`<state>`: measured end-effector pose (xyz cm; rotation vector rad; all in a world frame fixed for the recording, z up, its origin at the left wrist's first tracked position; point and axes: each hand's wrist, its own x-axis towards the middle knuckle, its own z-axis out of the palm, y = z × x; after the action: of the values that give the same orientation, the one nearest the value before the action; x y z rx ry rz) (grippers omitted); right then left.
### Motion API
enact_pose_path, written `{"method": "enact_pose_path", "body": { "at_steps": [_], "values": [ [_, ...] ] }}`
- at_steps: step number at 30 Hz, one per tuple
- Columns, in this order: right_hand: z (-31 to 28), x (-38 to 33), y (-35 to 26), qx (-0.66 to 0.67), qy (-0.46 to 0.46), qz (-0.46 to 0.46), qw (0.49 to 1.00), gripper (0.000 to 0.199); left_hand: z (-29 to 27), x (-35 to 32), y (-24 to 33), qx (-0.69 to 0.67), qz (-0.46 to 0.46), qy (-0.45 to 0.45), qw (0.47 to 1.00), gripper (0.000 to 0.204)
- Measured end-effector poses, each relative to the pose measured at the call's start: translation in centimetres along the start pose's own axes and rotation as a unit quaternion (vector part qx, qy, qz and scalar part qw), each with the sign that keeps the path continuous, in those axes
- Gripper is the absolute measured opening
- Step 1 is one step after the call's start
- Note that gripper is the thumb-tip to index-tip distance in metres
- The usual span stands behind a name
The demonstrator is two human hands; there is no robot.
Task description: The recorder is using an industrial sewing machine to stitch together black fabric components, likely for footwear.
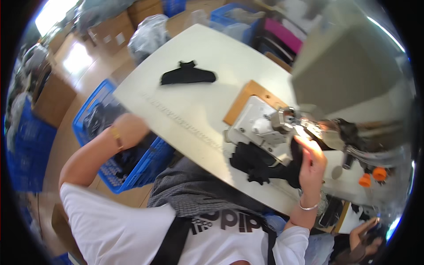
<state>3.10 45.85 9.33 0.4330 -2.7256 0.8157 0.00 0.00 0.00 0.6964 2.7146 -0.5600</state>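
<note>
I'm working from the head cam, taking clock positions from mid-view. At 3–4 o'clock I'm seeing the R hand [311,165], w/ a silvery bangle at its wrist, closing its fingers on a dark, soft black cloth piece [256,161]. That cloth is lying at approx 4 o'clock, on the near side of a white-and-metal sewing machine [254,117], and its R end is rising beside the fingers, close to the lit metal head. A tan wooden board [238,104] is edging the machine's far side.

The L hand [132,130], w/ a gold-toned band at the wrist, is hanging at 9 o'clock over a blue slatted plastic basket [152,161], near the tabletop's edge; it's blurring, so I can't tell if its fingers are wide or narrow. Dark bundles [104,117] are filling the basket.

At 11 o'clock a second flat black fabric piece [189,75] is lying alone on the pale, smooth tabletop [225,57]. Two orange knobs [379,173] are showing approx 3–4 o'clock, and a co-worker [360,240] is sitting at 4 o'clock.
</note>
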Motion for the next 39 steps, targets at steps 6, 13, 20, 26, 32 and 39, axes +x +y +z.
{"method": "enact_pose_path", "body": {
  "at_steps": [6,13,20,26,32,39],
  "values": [
    [1.5,0.1,1.4,-0.084,0.057,-0.007,0.995,0.032,-12.8,3.3,-0.7,-0.030,0.116,0.292,0.949,0.005],
    [1.0,-0.3,1.9,0.011,0.106,0.049,0.993,0.024,-20.9,7.2,9.8,-0.136,0.421,0.567,0.695,0.023],
    [0.6,0.0,3.5,-0.060,0.156,-0.039,0.985,0.004,-22.6,11.4,14.9,-0.186,0.415,0.589,0.668,0.025],
    [0.4,-0.6,4.2,-0.153,0.050,-0.047,0.986,0.010,-20.8,13.1,15.8,-0.284,0.330,0.535,0.724,0.020],
    [0.2,-0.3,4.1,0.103,0.105,-0.014,0.989,0.035,-20.4,14.3,15.6,-0.247,0.267,0.554,0.748,0.015],
    [0.9,-0.3,5.0,-0.052,0.119,-0.074,0.989,0.034,-20.3,14.7,15.6,-0.226,0.314,0.549,0.741,0.010]
  ]
}}
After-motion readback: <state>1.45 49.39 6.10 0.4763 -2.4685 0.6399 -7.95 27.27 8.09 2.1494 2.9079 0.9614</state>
